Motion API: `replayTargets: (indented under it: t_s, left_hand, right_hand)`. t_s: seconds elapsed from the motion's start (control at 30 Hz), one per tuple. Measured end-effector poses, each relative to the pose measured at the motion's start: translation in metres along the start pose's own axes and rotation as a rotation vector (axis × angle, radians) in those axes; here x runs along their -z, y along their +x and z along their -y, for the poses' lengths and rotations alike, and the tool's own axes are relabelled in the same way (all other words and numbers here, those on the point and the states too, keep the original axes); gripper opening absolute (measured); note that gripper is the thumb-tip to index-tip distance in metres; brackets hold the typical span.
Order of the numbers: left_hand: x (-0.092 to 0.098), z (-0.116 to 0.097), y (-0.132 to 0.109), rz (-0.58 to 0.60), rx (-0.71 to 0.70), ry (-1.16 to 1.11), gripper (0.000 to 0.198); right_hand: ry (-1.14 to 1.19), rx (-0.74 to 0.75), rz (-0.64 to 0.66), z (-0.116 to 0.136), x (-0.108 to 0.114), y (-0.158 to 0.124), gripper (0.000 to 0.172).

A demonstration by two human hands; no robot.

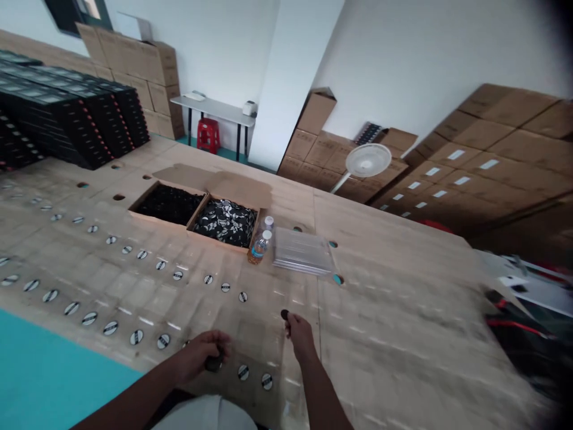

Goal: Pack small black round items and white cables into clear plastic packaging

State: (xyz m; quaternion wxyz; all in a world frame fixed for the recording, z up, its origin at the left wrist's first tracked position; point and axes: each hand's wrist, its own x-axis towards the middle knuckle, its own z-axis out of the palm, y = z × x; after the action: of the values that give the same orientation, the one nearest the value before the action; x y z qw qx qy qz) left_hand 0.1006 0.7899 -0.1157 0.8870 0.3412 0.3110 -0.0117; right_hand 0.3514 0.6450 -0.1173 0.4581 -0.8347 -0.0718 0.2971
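Holding a dark disc [285, 314] in a pinched grip, the right hand [299, 334] is over the bench [385, 298]. The left hand [201, 353] has its grip curled around a dark round item [214, 362], near rows of black-and-white discs [163, 341]. Two plastic bottles [256, 248] stand between an open carton [218, 240] and stacked clear trays [301, 252].

Spotting 2 boxes [215, 238] sitting side by side on the worktable [380, 310], picking out 2 bottles [258, 251] just to their right, then a pile [302, 251] right of those; following 2 rows of discs [160, 265] in front of the boxes; catching a stool [208, 135] under a desk [224, 110] behind, left of the fan [367, 160].
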Motion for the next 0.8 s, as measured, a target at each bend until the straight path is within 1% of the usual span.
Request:
replayTargets:
  t_s: [0.07,0.13,0.2,0.27,0.33,0.43,0.53,0.63,0.8]
  left_hand:
    - [-0.013,0.015,0.0,-0.092,-0.035,-0.102,0.035]
    - [-0.027,0.03,0.0,-0.19,-0.056,-0.219,0.034]
    - [-0.043,0.042,0.001,-0.278,-0.055,-0.348,0.03]
    - [-0.059,0.051,0.003,-0.348,-0.041,-0.453,0.024]
    - [-0.073,0.054,0.003,-0.405,-0.004,-0.514,0.018]
    - [-0.088,0.053,0.0,-0.432,0.024,-0.51,0.015]
    - [-0.095,0.049,-0.006,-0.409,-0.021,-0.438,0.021]
    - [-0.092,0.048,-0.014,-0.403,-0.071,-0.399,0.024]
    - [-0.084,0.056,-0.02,-0.389,-0.122,-0.42,0.024]
  right_hand:
    - [-0.08,0.018,0.083,-0.003,0.012,0.022,0.035]
    - [-0.186,0.041,0.147,-0.009,0.023,0.034,0.032]
    - [-0.306,0.087,0.174,-0.016,0.034,0.037,0.03]
    - [-0.426,0.16,0.174,-0.021,0.042,0.034,0.026]
    - [-0.543,0.246,0.161,-0.021,0.043,0.032,0.021]
    - [-0.703,0.375,0.139,-0.012,0.033,0.038,0.025]
    - [-0.84,0.489,0.135,0.003,0.016,0.053,0.024]
    - [-0.947,0.568,0.144,0.013,0.005,0.064,0.016]
    - [-1.029,0.636,0.127,0.016,0.007,0.069,0.011]
